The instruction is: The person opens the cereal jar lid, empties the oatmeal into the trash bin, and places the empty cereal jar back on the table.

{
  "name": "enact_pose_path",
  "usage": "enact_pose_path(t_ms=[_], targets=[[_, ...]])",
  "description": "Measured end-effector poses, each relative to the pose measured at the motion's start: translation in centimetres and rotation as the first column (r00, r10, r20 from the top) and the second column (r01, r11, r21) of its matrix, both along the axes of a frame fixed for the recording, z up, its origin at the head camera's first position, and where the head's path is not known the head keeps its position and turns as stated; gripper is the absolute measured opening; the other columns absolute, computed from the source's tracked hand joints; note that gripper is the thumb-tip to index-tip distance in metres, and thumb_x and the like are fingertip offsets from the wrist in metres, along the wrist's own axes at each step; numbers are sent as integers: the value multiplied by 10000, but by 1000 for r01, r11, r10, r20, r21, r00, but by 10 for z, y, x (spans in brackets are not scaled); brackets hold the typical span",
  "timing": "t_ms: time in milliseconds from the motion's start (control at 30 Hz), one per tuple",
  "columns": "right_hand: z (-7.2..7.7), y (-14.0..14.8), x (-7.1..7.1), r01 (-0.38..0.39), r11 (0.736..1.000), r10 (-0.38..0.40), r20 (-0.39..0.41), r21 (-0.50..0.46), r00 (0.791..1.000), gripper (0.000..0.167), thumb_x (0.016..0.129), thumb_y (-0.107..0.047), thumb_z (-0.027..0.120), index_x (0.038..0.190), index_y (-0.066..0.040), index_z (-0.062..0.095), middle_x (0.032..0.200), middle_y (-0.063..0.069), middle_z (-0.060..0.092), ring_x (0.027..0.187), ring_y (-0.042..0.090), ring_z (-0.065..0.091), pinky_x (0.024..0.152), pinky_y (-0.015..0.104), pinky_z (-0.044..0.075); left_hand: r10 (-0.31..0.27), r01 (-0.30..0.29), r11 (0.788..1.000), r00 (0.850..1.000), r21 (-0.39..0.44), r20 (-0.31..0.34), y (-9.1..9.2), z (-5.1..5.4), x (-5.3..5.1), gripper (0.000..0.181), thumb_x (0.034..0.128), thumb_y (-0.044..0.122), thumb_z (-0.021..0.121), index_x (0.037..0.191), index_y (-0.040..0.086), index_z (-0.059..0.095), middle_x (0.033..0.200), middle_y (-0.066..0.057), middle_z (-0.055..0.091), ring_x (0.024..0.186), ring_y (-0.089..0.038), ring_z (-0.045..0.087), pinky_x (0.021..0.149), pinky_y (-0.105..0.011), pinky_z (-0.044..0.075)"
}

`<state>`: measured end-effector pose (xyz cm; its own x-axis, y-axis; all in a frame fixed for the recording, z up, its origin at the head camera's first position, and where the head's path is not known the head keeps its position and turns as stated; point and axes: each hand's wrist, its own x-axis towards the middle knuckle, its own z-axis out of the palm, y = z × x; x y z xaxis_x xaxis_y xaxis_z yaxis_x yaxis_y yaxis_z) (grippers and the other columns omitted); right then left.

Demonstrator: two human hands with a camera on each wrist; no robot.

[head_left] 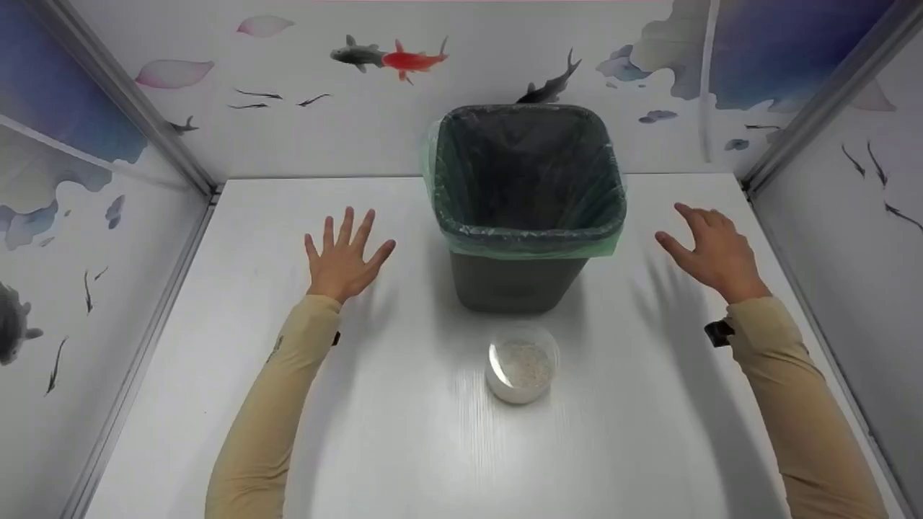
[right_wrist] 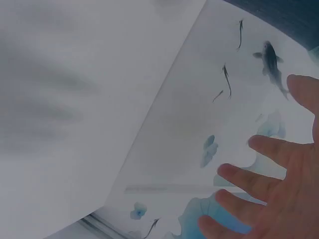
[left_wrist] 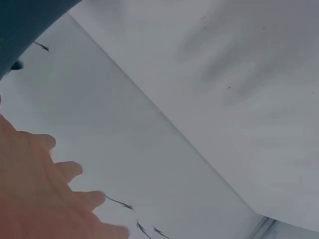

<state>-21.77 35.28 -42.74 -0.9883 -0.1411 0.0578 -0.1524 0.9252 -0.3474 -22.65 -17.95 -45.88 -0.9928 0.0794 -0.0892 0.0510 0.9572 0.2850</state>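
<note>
A dark grey trash bin (head_left: 515,285) stands at the back of the white table, lined with a green translucent bag (head_left: 530,245) folded over its rim. In front of it sits a small round clear tub (head_left: 520,364) with something pale and grainy inside. To the left of the bin, my left hand (head_left: 341,265) is held over the table with its fingers spread. My right hand (head_left: 714,252) hovers on the bin's right side, fingers extended and thumb apart. Neither hand touches anything. Both wrist views show bare hands, the left (left_wrist: 45,194) and the right (right_wrist: 279,184).
The white table (head_left: 404,447) is bounded by a back wall (head_left: 288,137) and side walls printed with fish and petals. Metal frame posts (head_left: 137,101) run along the corners. A dark wrist device (head_left: 719,333) sits at the right cuff.
</note>
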Motion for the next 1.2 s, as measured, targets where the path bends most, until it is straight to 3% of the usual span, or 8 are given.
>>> enact_pose_path(t_ms=[100,267,433,533,733,833,933,1200], targets=[[-4,-4,12,-17,1000,18,37,-19,999,627,981,-440,507,1360,58,462,1304,354,467,1143,519,458,829,666,395,-69,68,996,997,53,27,10,-6,16,772,944,667,315,1556,212,194,1597,-126,88,1440,-402,13,1083,-640,-34],[-13,-13,27,-105,991,111,77,-81,991,452,985,-310,546,1246,59,561,1146,312,600,975,441,588,760,587,461,-218,214,971,976,104,21,30,-16,45,726,947,592,435,1488,109,384,1529,-196,287,1402,-437,193,1087,-639,109],[-26,-27,42,-233,961,247,85,-150,965,358,971,-199,582,1233,45,585,1126,232,639,1026,391,604,834,553,466,-386,383,910,923,158,-17,50,-31,69,684,874,426,674,1395,23,486,1396,-226,468,1299,-437,396,1050,-576,301],[-35,-38,53,-284,944,297,56,-171,953,330,957,-157,604,1222,40,600,1132,185,651,1022,357,619,833,528,480,-456,447,865,890,227,-13,64,-42,80,722,816,357,763,1388,18,481,1367,-200,503,1263,-409,449,1020,-527,369],[-45,-62,74,-346,916,348,-26,-204,937,295,930,-111,639,1192,24,627,1135,142,660,991,315,637,824,485,496,-528,475,778,849,412,18,96,-62,97,893,752,349,827,1463,51,374,1449,-146,426,1315,-328,410,1038,-467,368],[-48,-74,81,-365,905,362,-53,-220,931,295,929,-114,644,1194,15,628,1132,131,662,989,306,638,828,475,498,-562,492,728,827,478,6,111,-70,100,932,720,318,854,1454,15,366,1450,-152,425,1323,-310,405,1062,-432,346],[-48,-83,88,-367,901,362,-62,-231,930,299,933,-132,645,1201,1,627,1127,119,665,992,289,637,831,465,499,-585,502,694,811,516,-3,123,-77,100,955,690,294,876,1444,-2,368,1438,-147,441,1319,-291,415,1075,-397,332],[-52,-94,99,-380,896,371,-83,-228,925,312,934,-157,649,1211,-17,621,1113,107,668,989,268,645,831,442,506,-567,462,659,824,593,-11,140,-87,96,1083,584,309,937,1449,76,327,1376,-85,502,1242,-230,495,1019,-374,396]])
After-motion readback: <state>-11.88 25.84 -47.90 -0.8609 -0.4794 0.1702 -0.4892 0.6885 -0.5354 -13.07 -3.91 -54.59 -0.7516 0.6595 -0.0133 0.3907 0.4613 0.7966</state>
